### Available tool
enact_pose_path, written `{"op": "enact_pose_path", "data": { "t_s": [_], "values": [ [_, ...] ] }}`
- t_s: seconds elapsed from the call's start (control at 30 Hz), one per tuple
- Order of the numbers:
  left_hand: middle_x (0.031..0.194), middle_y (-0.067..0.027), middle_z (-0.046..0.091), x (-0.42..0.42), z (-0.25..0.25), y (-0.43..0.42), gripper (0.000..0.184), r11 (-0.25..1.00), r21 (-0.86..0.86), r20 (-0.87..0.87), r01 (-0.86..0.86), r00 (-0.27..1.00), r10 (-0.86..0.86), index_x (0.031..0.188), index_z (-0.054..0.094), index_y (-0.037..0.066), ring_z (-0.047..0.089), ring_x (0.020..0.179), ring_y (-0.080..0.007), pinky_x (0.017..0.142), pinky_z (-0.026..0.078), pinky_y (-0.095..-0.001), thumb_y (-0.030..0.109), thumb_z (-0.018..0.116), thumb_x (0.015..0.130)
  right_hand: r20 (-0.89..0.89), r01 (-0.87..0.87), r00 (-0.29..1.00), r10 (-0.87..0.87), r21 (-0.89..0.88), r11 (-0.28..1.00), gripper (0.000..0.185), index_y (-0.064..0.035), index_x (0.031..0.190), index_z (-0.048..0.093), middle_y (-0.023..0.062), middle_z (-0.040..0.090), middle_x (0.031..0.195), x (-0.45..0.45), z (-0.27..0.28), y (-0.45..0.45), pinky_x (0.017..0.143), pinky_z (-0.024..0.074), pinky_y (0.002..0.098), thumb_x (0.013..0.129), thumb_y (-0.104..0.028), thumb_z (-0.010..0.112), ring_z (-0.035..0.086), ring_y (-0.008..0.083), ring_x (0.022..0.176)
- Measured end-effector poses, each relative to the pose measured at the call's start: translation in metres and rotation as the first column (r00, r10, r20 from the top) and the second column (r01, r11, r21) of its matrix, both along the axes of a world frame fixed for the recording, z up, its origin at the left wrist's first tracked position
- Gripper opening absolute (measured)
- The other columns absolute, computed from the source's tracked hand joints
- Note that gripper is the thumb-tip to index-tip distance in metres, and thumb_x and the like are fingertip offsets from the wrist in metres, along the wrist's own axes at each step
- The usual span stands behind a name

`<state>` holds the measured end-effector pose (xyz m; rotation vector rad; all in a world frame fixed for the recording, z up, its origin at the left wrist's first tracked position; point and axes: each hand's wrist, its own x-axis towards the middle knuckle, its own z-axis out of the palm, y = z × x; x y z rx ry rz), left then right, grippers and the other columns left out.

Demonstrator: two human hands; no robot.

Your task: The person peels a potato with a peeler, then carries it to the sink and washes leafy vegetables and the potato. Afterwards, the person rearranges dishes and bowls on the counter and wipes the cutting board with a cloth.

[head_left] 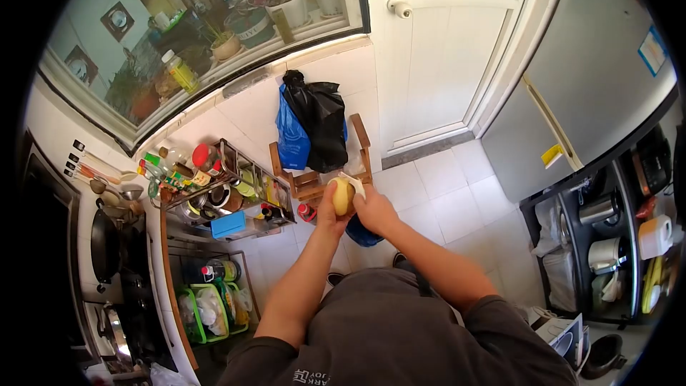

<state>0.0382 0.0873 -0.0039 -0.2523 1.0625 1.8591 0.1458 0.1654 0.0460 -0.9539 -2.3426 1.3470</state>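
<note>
My left hand [329, 209] is wrapped around a yellow, mostly peeled potato [342, 198], held up in front of my body. My right hand [375, 210] grips a white peeler [352, 181], which lies against the upper right side of the potato. The fingers hide much of the peeler's handle. Below my hands, a dark blue bag [365, 234] shows near the floor, partly covered by my right forearm.
Ahead, a wooden chair [362, 132] holds black [319, 118] and blue bags [291, 136]. To the left stand a rack [286, 227] of bottles and jars and a stove side with a wok [106, 246]. A grey fridge [572, 64] and a loaded shelf [564, 207] flank the right.
</note>
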Motion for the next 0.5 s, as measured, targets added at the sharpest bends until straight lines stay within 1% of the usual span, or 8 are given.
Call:
{"op": "enact_pose_path", "data": {
  "t_s": [0.03, 0.1, 0.13, 0.2, 0.33, 0.4, 0.43, 0.5],
  "values": [
    [0.105, -0.0045, 0.061, -0.001, -0.006, 0.002, 0.046, 1.0, -0.002, -0.001, 0.003, 1.0, -0.003, 0.113, 0.053, 0.015, 0.06, 0.093, -0.02, 0.075, 0.051, -0.0358, 0.044, 0.062, 0.08, -0.001, 0.003, 1.0, -0.003, -0.002, 1.0, 0.036, 0.0022, 0.101, 0.047, 0.0285, 0.06, 0.084, 0.0, -0.001, -0.006, 0.074, 0.0443, 0.0515, 0.087, -0.03, 0.04, 0.058, 0.0451, 0.08],
    [0.101, -0.0067, 0.062, -0.003, -0.012, 0.01, 0.042, 0.993, 0.055, 0.086, -0.108, 0.991, 0.103, 0.109, 0.056, 0.013, 0.061, 0.09, -0.0226, 0.073, 0.052, -0.0366, 0.044, 0.062, 0.08, 0.005, 0.022, 1.0, -0.022, -0.022, 1.0, 0.034, 0.0032, 0.101, 0.044, 0.03, 0.059, 0.081, 0.001, -0.002, -0.016, 0.072, 0.0448, 0.0521, 0.087, -0.028, 0.04, 0.058, 0.0454, 0.077],
    [0.101, -0.0067, 0.062, -0.003, -0.011, 0.012, 0.042, 0.993, 0.053, 0.088, -0.107, 0.991, 0.102, 0.109, 0.056, 0.013, 0.061, 0.09, -0.0226, 0.073, 0.052, -0.0366, 0.044, 0.062, 0.08, 0.008, 0.002, 1.0, -0.003, 0.022, 1.0, 0.033, 0.0038, 0.102, 0.041, 0.0298, 0.059, 0.078, 0.004, -0.001, -0.022, 0.069, 0.046, 0.0521, 0.088, -0.027, 0.039, 0.059, 0.0449, 0.074],
    [0.1, -0.0078, 0.062, -0.007, -0.005, 0.018, 0.041, 0.977, 0.034, 0.208, -0.213, 0.957, 0.201, 0.106, 0.057, 0.013, 0.061, 0.089, -0.0242, 0.073, 0.052, -0.0368, 0.043, 0.061, 0.08, 0.029, -0.024, 0.999, 0.023, 0.017, 1.0, 0.035, 0.0037, 0.106, 0.04, 0.0292, 0.059, 0.078, 0.01, 0.004, -0.029, 0.067, 0.046, 0.0522, 0.088, -0.027, 0.04, 0.058, 0.0447, 0.073],
    [0.098, -0.0076, 0.062, -0.008, -0.008, 0.022, 0.042, 0.966, -0.04, 0.217, -0.255, 0.942, 0.257, 0.104, 0.058, 0.012, 0.061, 0.086, -0.0255, 0.074, 0.052, -0.0375, 0.045, 0.062, 0.079, 0.034, -0.04, 0.999, 0.037, 0.078, 0.996, 0.038, 0.0042, 0.111, 0.037, 0.0275, 0.06, 0.075, 0.016, -0.001, -0.039, 0.062, 0.0463, 0.0529, 0.089, -0.026, 0.042, 0.059, 0.0439, 0.067],
    [0.091, -0.0065, 0.062, -0.009, -0.013, 0.024, 0.043, 0.949, -0.076, 0.231, -0.307, 0.92, 0.317, 0.099, 0.059, 0.012, 0.061, 0.078, -0.0246, 0.067, 0.052, -0.0372, 0.05, 0.06, 0.077, 0.036, -0.039, 0.999, 0.036, 0.099, 0.994, 0.038, 0.0041, 0.111, 0.037, 0.027, 0.06, 0.074, 0.022, -0.003, -0.046, 0.062, 0.0461, 0.0532, 0.088, -0.026, 0.042, 0.059, 0.0439, 0.067],
    [0.091, -0.0065, 0.062, -0.01, -0.012, 0.024, 0.043, 0.95, -0.076, 0.231, -0.302, 0.922, 0.311, 0.099, 0.059, 0.012, 0.061, 0.078, -0.0246, 0.067, 0.052, -0.0372, 0.05, 0.06, 0.077, 0.069, -0.07, 0.996, 0.063, 0.102, 0.992, 0.037, 0.0041, 0.11, 0.037, 0.0272, 0.06, 0.074, 0.025, -0.003, -0.05, 0.062, 0.0461, 0.0532, 0.088, -0.026, 0.042, 0.059, 0.0442, 0.067],
    [0.085, -0.0056, 0.061, -0.013, -0.009, 0.023, 0.045, 0.956, -0.087, 0.134, -0.279, 0.948, 0.289, 0.094, 0.059, 0.013, 0.06, 0.071, -0.024, 0.057, 0.05, -0.0361, 0.054, 0.059, 0.076, 0.104, -0.095, 0.991, 0.085, 0.102, 0.99, 0.037, 0.0041, 0.11, 0.037, 0.0274, 0.06, 0.075, 0.028, -0.004, -0.052, 0.062, 0.046, 0.0532, 0.088, -0.026, 0.042, 0.058, 0.0444, 0.067]
  ]
}}
